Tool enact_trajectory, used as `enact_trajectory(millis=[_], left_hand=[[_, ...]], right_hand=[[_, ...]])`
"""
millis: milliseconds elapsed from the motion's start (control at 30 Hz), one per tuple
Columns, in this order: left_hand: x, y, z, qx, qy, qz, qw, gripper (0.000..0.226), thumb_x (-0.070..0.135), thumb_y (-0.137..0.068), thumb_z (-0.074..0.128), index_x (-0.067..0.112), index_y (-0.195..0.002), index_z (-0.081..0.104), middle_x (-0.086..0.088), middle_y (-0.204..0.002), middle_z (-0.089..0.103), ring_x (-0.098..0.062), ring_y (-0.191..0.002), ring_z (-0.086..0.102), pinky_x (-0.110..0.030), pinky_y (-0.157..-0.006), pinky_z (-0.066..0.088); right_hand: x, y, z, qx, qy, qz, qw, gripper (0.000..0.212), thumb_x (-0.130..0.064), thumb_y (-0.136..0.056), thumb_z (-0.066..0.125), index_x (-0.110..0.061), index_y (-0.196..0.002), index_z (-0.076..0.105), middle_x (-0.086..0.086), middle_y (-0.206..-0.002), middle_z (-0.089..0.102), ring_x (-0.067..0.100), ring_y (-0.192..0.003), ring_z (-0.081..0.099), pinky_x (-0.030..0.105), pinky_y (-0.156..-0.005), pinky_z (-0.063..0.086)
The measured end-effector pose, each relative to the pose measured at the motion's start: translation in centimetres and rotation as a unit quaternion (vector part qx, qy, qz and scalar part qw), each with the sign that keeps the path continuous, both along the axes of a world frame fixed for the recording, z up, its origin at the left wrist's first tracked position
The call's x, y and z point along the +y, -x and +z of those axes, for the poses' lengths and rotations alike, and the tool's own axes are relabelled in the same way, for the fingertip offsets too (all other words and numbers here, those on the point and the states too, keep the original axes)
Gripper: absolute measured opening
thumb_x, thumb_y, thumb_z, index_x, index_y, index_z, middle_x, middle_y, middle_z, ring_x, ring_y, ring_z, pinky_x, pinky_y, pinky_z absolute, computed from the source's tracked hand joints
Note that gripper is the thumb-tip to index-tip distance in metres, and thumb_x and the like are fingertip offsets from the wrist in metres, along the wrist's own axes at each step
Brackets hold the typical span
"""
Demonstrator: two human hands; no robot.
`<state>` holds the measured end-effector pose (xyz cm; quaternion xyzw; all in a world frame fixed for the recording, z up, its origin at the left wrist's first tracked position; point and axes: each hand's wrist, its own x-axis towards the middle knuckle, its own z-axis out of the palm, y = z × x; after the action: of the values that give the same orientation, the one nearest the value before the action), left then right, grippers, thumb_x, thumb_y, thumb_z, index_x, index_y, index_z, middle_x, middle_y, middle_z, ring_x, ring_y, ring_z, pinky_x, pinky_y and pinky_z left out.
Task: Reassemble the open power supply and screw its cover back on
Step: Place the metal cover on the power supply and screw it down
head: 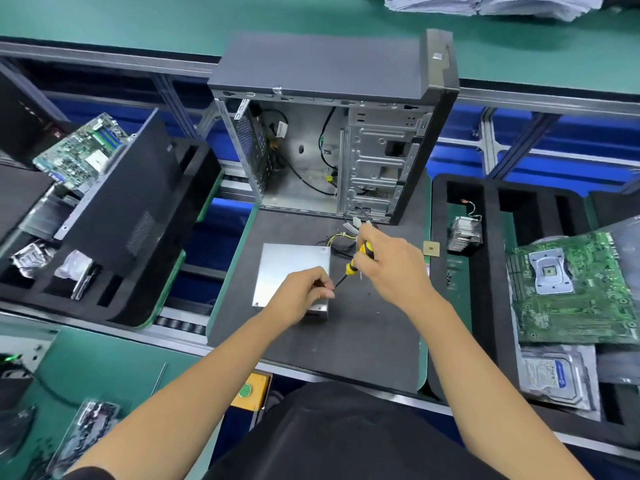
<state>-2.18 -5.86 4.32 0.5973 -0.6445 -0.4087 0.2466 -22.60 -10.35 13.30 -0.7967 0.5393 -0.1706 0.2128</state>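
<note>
Green-topped workbench [104, 19] across the far side, grey aluminium rail [554, 98] along its edge, blue panels [571, 133] beneath, roller conveyor [180, 325] at lower left, dark foam mat [346, 341] in the centre, even bright overhead light

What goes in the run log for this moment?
right hand grips screwdriver | left hand pinches its tip | power supply cover on

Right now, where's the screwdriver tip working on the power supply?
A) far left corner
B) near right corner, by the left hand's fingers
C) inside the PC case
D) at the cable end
B: the right hand grips the yellow-and-black screwdriver, whose shaft slants down to the near right corner of the power supply, where the left hand pinches at the tip.
</note>
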Motion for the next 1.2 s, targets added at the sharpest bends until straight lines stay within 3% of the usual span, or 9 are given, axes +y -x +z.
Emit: enact_trajectory(millis=[167, 267, 333, 467, 600, 800, 900, 1033, 1200], left_hand=[[0.5, -1.6, 0.1, -0.006, 0.024, -0.009, 1.0, 0.005, 0.002, -0.088, 0.077, 0.003, -0.088, 0.072, -0.002, -0.086, 0.074, -0.005, -0.08, 0.064, -0.015, -0.082, 0.044], [0.9, -1.9, -0.3, -0.095, 0.048, -0.02, 0.994, 0.009, 0.018, -0.086, 0.08, 0.022, -0.086, 0.072, 0.008, -0.095, 0.071, -0.009, -0.105, 0.054, -0.03, -0.101, 0.026], [1.4, -2.0, -0.8, -0.127, 0.076, -0.021, 0.989, 0.011, 0.027, -0.083, 0.082, 0.029, -0.085, 0.071, 0.013, -0.1, 0.069, -0.006, -0.113, 0.044, -0.031, -0.101, 0.018], [1.9, -2.1, -1.9, -0.122, 0.1, -0.028, 0.987, 0.021, 0.035, -0.077, 0.086, 0.037, -0.079, 0.065, 0.036, -0.1, 0.062, -0.002, -0.11, 0.036, -0.025, -0.094, 0.014], [1.8, -1.7, -2.8, -0.136, 0.117, -0.039, 0.983, 0.017, 0.041, -0.078, 0.084, 0.034, -0.08, 0.068, 0.041, -0.107, 0.052, -0.004, -0.104, 0.029, -0.029, -0.091, 0.019], [1.6, -2.1, -2.8, -0.107, 0.098, -0.049, 0.988, 0.011, 0.029, -0.082, 0.085, 0.027, -0.082, 0.074, 0.034, -0.109, 0.049, -0.009, -0.101, 0.027, -0.043, -0.096, 0.037], [1.4, -2.3, -2.5, -0.099, 0.082, -0.062, 0.99, 0.011, 0.031, -0.084, 0.083, 0.024, -0.086, 0.076, 0.029, -0.11, 0.048, -0.012, -0.105, 0.029, -0.044, -0.1, 0.036], [1.4, -2.5, -2.3, -0.094, 0.075, -0.065, 0.991, 0.011, 0.031, -0.085, 0.082, 0.021, -0.088, 0.077, 0.03, -0.108, 0.047, -0.013, -0.107, 0.03, -0.043, -0.102, 0.035], [1.5, -2.6, -2.4, -0.101, 0.082, -0.071, 0.989, 0.013, 0.032, -0.087, 0.081, 0.02, -0.091, 0.076, 0.023, -0.107, 0.05, -0.015, -0.107, 0.034, -0.041, -0.099, 0.036]], right_hand=[[0.5, -1.6, 0.1, 0.021, -0.009, 0.019, 1.0, 0.012, -0.039, -0.077, 0.042, -0.032, -0.085, 0.037, -0.002, -0.063, 0.056, 0.026, -0.064, 0.052, 0.036, -0.058, 0.042], [0.8, -2.4, 0.3, 0.04, -0.005, 0.044, 0.998, 0.013, -0.038, -0.077, 0.043, -0.031, -0.086, 0.036, -0.004, -0.063, 0.055, 0.025, -0.064, 0.05, 0.033, -0.053, 0.033], [1.0, -2.9, 0.4, 0.052, -0.001, 0.058, 0.997, 0.014, -0.038, -0.076, 0.041, -0.03, -0.087, 0.036, -0.004, -0.061, 0.051, 0.021, -0.06, 0.047, 0.031, -0.051, 0.026], [1.6, -3.7, 0.4, 0.093, 0.002, 0.096, 0.991, 0.015, -0.037, -0.075, 0.039, -0.032, -0.085, 0.029, -0.002, -0.059, 0.049, 0.026, -0.058, 0.047, 0.032, -0.049, 0.024], [1.9, -4.0, 0.7, 0.117, 0.013, 0.11, 0.987, 0.014, -0.034, -0.076, 0.039, -0.033, -0.083, 0.027, -0.002, -0.055, 0.041, 0.016, -0.051, 0.039, 0.032, -0.047, 0.019], [2.3, -4.4, 0.0, 0.121, 0.02, 0.098, 0.988, 0.015, -0.04, -0.076, 0.032, -0.028, -0.086, 0.032, 0.001, -0.061, 0.05, 0.027, -0.06, 0.046, 0.033, -0.048, 0.021], [2.3, -4.4, 0.1, 0.105, 0.015, 0.089, 0.99, 0.02, -0.045, -0.073, 0.026, -0.029, -0.085, 0.031, 0.0, -0.061, 0.05, 0.026, -0.059, 0.046, 0.032, -0.048, 0.022], [2.3, -4.6, 0.2, 0.115, 0.01, 0.094, 0.989, 0.012, -0.036, -0.077, 0.038, -0.029, -0.084, 0.031, -0.001, -0.058, 0.047, 0.023, -0.057, 0.045, 0.032, -0.048, 0.021], [2.2, -4.7, 0.3, 0.11, 0.0, 0.088, 0.99, 0.017, -0.031, -0.079, 0.044, -0.031, -0.082, 0.028, -0.002, -0.058, 0.045, 0.023, -0.056, 0.045, 0.032, -0.048, 0.02]])
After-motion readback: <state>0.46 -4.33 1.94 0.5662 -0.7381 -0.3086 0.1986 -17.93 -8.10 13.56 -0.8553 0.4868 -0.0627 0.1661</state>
